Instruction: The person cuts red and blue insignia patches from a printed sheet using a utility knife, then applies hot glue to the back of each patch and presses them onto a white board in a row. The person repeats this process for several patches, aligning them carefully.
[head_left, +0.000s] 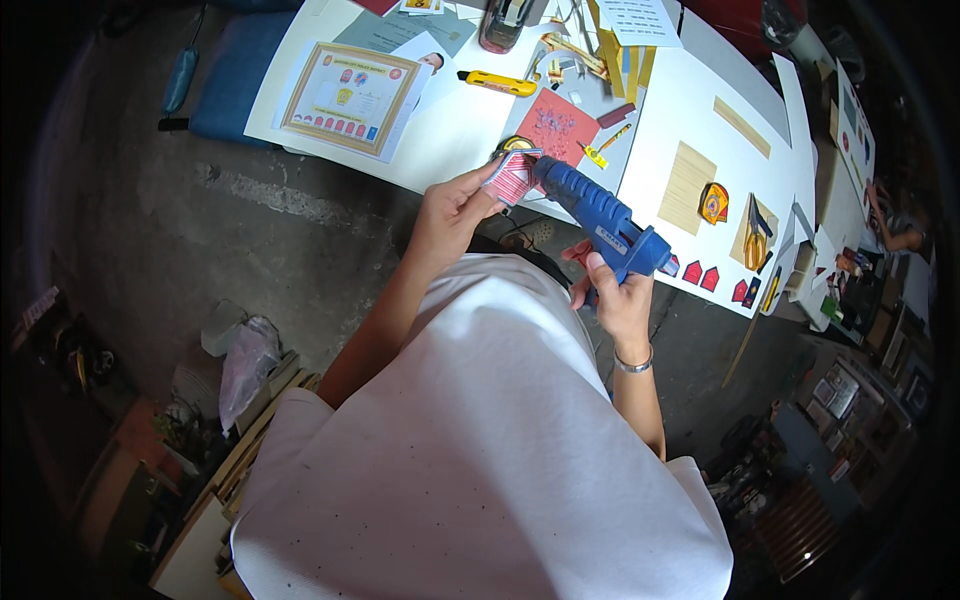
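Between the fingers and thumb of my left hand (455, 212) is a small red-and-white striped patch (514, 177) with a pale edge, held up near the table's front edge. My right hand (618, 292) is wrapped round the handle of a blue glue gun (600, 215). The gun's dark nozzle points left and meets the patch's upper right edge in this view; I cannot tell whether it touches. Just behind the patch lies a roll of tape (517, 144), partly hidden. A red sheet (553, 124) with dark marks lies beyond the nozzle.
On the white table (440, 130) are a framed certificate (350, 100), a yellow cutter (497, 83), a tape measure (714, 203), scissors (755, 235) and several small red patches (710, 278). A blue chair (235, 85) stands at the left. At the far right is another person's arm (885, 215).
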